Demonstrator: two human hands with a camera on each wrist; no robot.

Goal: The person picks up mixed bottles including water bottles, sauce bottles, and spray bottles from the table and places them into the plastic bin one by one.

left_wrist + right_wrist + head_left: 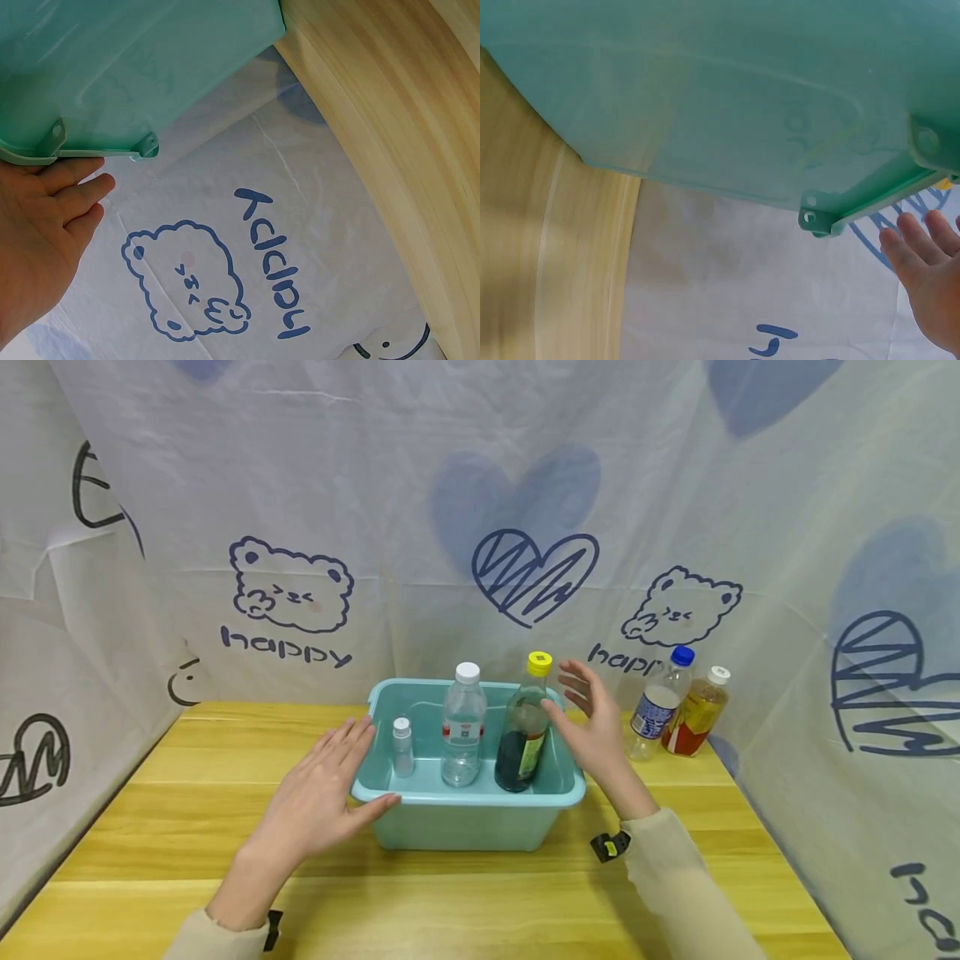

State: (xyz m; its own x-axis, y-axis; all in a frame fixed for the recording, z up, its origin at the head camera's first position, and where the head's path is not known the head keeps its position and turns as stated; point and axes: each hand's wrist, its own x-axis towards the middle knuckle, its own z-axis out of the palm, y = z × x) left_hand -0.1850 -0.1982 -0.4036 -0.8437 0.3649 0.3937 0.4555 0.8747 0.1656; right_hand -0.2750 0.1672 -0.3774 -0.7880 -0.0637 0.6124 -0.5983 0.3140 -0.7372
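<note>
A light teal plastic basin (pixel 465 828) stands on the wooden table. Inside it are a small clear bottle with a white cap (pixel 402 750), a clear water bottle (pixel 462 714) and a dark-liquid bottle with a yellow cap (pixel 520 756). My left hand (pixel 318 793) lies along the basin's left side, fingers extended; in the left wrist view its fingertips (pixel 94 187) are right at the rim. On the other side, my right hand (pixel 596 727) is spread beside the right rim, its thumb overlapping the yellow-capped bottle in the head view. Neither hand grips anything.
Right of the basin, near the table's back edge, stand a clear bottle with a blue cap (pixel 660 706) and a white-capped bottle with a yellow and red label (pixel 697 714). A pale printed curtain (pixel 412 485) hangs behind and at both sides of the table (pixel 360 910).
</note>
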